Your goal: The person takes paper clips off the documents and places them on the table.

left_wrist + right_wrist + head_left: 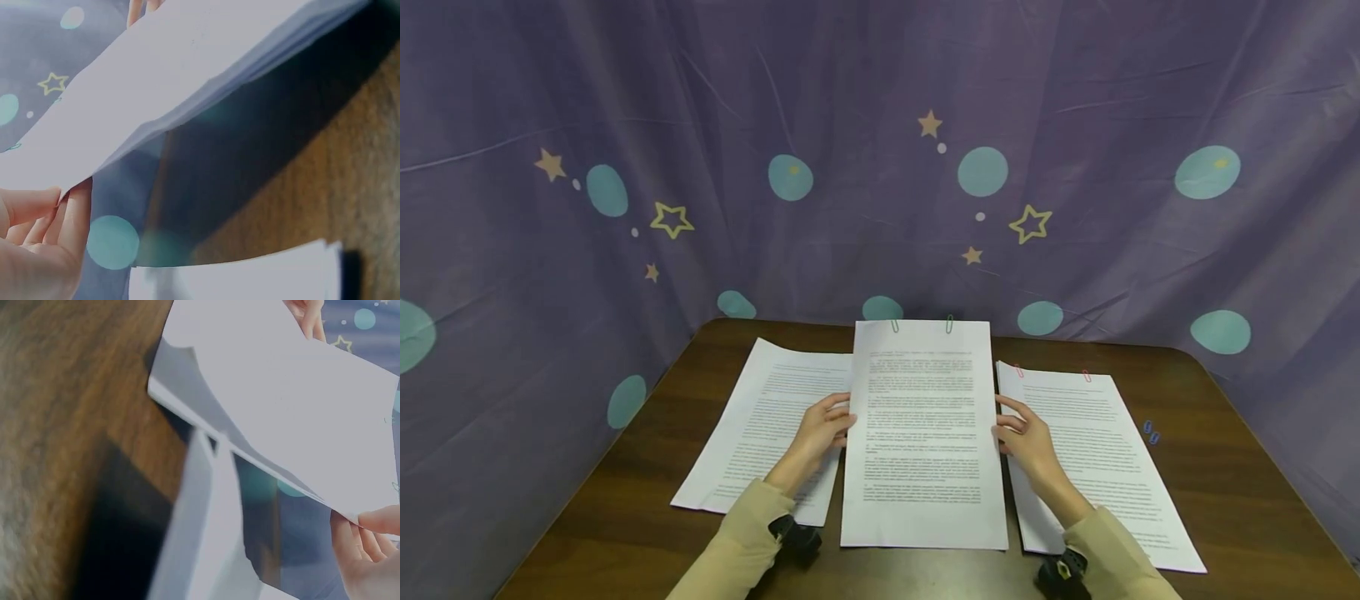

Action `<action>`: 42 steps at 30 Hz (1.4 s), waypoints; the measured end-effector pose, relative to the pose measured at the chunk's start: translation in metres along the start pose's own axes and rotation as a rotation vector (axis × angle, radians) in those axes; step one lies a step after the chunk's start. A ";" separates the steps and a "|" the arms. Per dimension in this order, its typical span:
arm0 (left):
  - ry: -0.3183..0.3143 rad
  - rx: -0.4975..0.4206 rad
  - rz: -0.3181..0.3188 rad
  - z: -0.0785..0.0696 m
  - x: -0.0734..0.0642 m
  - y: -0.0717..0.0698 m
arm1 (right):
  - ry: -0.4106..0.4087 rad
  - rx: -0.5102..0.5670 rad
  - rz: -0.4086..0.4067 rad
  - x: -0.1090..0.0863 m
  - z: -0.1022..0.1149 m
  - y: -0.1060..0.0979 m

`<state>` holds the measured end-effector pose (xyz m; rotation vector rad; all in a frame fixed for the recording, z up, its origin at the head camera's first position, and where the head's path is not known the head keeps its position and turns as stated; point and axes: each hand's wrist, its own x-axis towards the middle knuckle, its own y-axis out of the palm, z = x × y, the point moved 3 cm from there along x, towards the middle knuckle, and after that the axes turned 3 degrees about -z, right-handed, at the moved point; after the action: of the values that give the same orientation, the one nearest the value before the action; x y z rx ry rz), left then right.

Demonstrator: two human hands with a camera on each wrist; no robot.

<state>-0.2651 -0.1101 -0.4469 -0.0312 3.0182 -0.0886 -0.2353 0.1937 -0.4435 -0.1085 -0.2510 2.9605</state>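
Observation:
A stack of printed paper point(925, 433) is held up above the middle of the table, with two green paper clips point(949, 324) on its top edge. My left hand point(822, 429) pinches the stack's left edge between thumb and fingers. On the opposite edge, my right hand point(1028, 442) pinches it the same way. In the left wrist view the left hand point(47, 234) has its thumb on the front and fingers behind the sheets. The right wrist view shows the right hand point(369, 547) gripping its edge likewise. The fingertips behind the paper are hidden.
On the left lies another printed stack point(752, 425), partly under my left arm. To the right a stack point(1097, 450) carries two red paper clips point(1087, 376). Two blue paper clips point(1154, 437) lie beside it on the brown table point(1232, 500). A patterned purple curtain point(880, 233) hangs behind.

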 end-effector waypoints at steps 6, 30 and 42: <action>0.048 0.020 -0.047 -0.007 -0.006 0.001 | -0.033 -0.020 -0.013 -0.003 0.006 -0.003; 0.089 -0.037 -0.132 -0.016 -0.020 0.011 | -0.497 -0.326 0.052 0.019 0.084 -0.022; 0.107 -0.067 -0.113 -0.014 -0.021 0.011 | -0.625 -0.367 0.072 0.031 0.132 -0.005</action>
<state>-0.2457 -0.0981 -0.4308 -0.2096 3.1239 0.0010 -0.2761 0.1822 -0.3147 0.7835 -0.8765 2.8891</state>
